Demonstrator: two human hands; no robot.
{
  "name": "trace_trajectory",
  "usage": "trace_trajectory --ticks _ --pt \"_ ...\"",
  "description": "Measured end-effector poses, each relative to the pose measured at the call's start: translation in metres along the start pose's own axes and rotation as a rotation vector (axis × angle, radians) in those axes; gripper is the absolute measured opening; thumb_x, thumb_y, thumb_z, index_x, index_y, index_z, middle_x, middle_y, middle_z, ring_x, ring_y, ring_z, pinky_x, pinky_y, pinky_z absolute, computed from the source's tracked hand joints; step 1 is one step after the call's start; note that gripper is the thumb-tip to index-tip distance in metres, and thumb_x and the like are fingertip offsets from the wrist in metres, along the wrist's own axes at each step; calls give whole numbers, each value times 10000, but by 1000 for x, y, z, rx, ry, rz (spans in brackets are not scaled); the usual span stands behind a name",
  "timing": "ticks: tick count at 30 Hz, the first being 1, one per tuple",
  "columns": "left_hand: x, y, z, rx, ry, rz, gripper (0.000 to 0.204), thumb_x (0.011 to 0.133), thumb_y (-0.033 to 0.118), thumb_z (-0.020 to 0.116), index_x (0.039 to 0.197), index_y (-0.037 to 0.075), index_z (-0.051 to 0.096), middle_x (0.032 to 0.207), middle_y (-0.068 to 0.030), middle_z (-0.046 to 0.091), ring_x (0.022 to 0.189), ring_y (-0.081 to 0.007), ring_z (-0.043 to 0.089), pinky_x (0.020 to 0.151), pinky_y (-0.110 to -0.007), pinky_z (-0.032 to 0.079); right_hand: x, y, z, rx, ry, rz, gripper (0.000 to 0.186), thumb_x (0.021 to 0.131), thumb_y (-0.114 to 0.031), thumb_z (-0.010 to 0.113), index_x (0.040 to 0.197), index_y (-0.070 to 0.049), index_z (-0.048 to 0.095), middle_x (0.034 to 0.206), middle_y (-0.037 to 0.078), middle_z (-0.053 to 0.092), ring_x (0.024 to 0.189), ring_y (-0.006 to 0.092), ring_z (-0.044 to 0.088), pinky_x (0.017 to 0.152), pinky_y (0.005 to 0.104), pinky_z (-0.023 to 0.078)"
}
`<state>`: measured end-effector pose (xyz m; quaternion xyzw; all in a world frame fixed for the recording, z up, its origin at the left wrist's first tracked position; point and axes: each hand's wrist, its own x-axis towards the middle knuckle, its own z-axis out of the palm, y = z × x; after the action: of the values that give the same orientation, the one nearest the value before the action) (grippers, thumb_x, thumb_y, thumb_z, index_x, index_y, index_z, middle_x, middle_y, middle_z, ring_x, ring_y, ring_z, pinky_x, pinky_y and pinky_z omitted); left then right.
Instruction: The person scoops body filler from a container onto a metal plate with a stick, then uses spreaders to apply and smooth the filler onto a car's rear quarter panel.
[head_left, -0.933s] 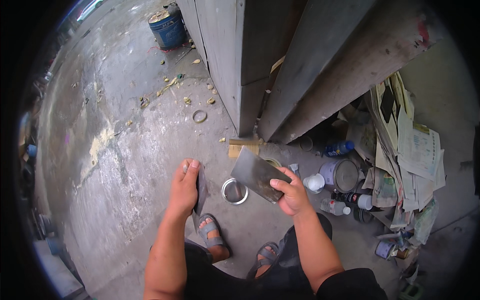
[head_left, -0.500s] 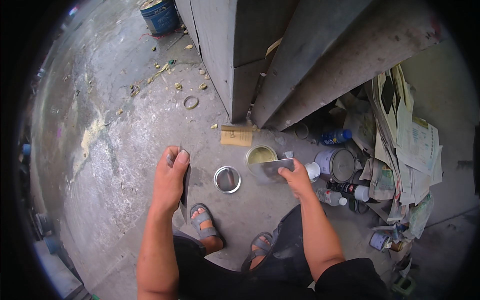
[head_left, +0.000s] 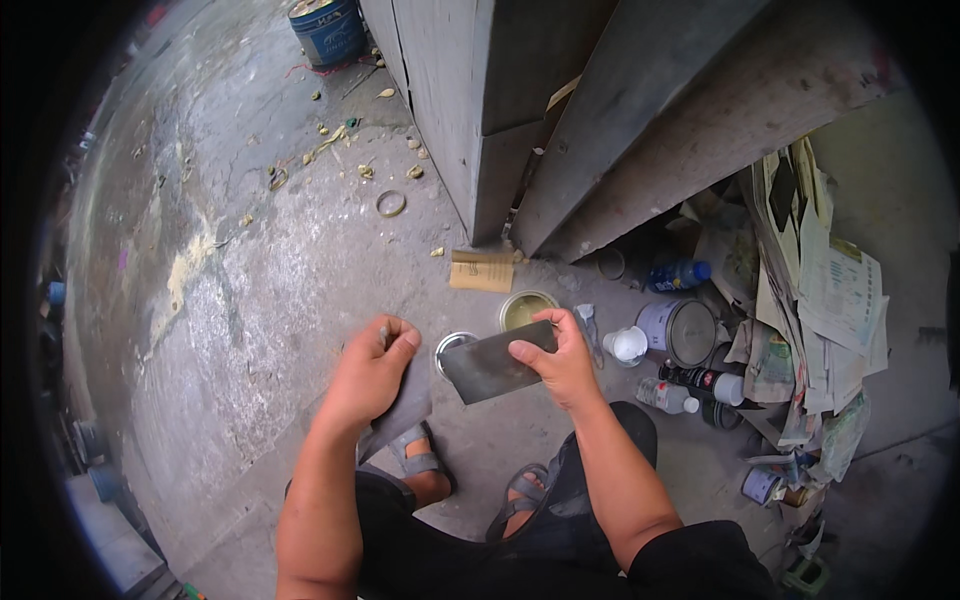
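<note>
My left hand [head_left: 372, 372] is closed around the upper edge of a flat grey scraper plate [head_left: 405, 408], which hangs down on the hand's right side, blurred. My right hand [head_left: 566, 362] pinches the right end of a rectangular grey scraper plate [head_left: 492, 368], thumb on its near face. The two plates are apart, the right one tilted with its broad face showing. Behind the right plate stands an open tin [head_left: 527, 302] with a pale yellowish inside. A round metal lid [head_left: 458, 339] lies left of the tin, partly covered by the plate.
A brown cardboard piece [head_left: 481, 270] and a tape ring [head_left: 391, 203] lie beyond. On the right are a white cup [head_left: 626, 345], a large tin [head_left: 690, 333], several bottles and stacked newspapers [head_left: 838, 280]. A grey metal post [head_left: 500, 190] rises ahead; a blue bucket [head_left: 328, 35] stands far left.
My left hand has moved right and slightly down with its plate. The right hand has drawn its plate left and nearer, away from the tin's mouth, turning its face into view.
</note>
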<state>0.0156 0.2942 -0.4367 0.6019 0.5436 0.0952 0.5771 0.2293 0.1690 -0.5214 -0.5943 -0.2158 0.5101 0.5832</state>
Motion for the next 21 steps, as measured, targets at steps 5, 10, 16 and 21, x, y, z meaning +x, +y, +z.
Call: trace_trajectory --ticks 5,10,16,21 --pt "-5 15 7 -52 -196 -179 272 980 246 559 1084 1 617 945 -31 637 853 -95 531 775 -251 446 1 -5 12 34 48 -14 593 799 -97 781 1255 -50 405 1049 64 609 956 119 589 824 259 504" --pt "0 -5 8 -209 -246 -85 133 961 153 584 955 21 591 840 -4 601 739 -71 509 660 -252 442 1 -7 22 -127 109 -240 496 814 -178 777 1186 -39 482 1077 50 606 973 142 588 840 289 493" --pt "-3 -2 10 -297 -160 55 107 963 121 579 996 22 552 787 6 575 706 -62 484 620 -244 412 -4 -32 31 -587 60 -246 364 894 -284 695 1121 -30 566 990 88 646 866 208 620 788 322 494" --pt "1 -5 1 -289 -80 65 101 977 130 556 978 30 550 801 20 560 704 -53 464 623 -226 400 20 -18 31 -234 259 -140 252 966 -239 573 1115 -37 553 844 50 624 727 185 604 700 321 502"
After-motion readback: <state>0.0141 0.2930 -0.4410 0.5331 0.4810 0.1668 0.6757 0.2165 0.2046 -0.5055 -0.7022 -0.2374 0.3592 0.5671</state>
